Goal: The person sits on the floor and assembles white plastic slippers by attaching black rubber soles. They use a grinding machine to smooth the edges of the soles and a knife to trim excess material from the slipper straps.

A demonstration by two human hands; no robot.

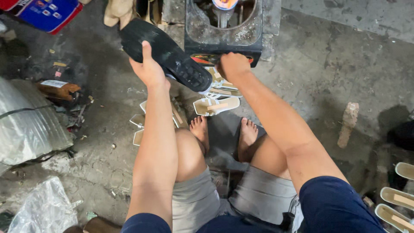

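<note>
**Black sole held up over a littered workshop floor**

At the far left, a silvery plastic-wrapped bundle (26,125) lies on the concrete floor (323,77), with a crumpled clear bag (45,209) below it and a small brown packet (58,89) just above. A red-and-blue box (45,13) sits in the top left corner.

Moving right, the left hand (150,69) holds a black shoe sole (166,54) up off the floor, tread side facing the camera, tilted from upper left to lower right. The grip is clamped on the sole's edge, thumb pressed up across the tread.

Under the sole and between the person's bare feet, several cream-coloured sandal pieces (215,105) lie scattered on the floor. Above them stands a dark, grimy metal machine (224,32).

The right hand (233,65) is curled down at the front edge of that machine, just over the pile of sandal pieces; whether its grip is closed on anything cannot be told.

Further right, a reddish stone fragment (348,123) lies alone, and more cream sandals (396,203) line the bottom right corner.
</note>
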